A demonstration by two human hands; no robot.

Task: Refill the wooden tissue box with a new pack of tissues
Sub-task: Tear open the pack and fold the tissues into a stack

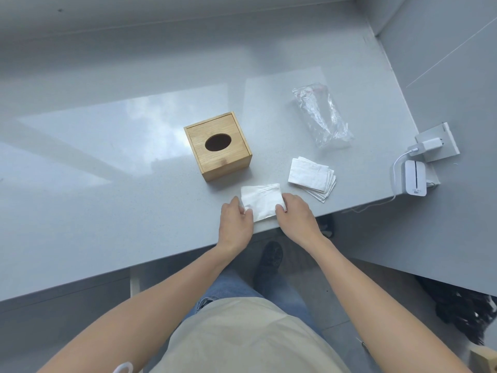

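Observation:
A square wooden tissue box (218, 146) with a dark oval hole in its lid stands on the grey counter (107, 184). Just in front of it lies one white folded tissue (262, 200) near the counter's front edge. My left hand (236, 224) pinches its left edge and my right hand (295, 216) pinches its right edge. A fanned stack of folded white tissues (312, 176) rests to the right of the box. Behind that stack lies a crumpled clear plastic wrapper (322, 117), which looks empty.
At the counter's right end a white charger (430, 144) sits in a wall socket (443, 146), with a cable running to a small white device (414, 181). The counter edge runs just under my hands. Below it are my legs and a dark shoe (270, 262).

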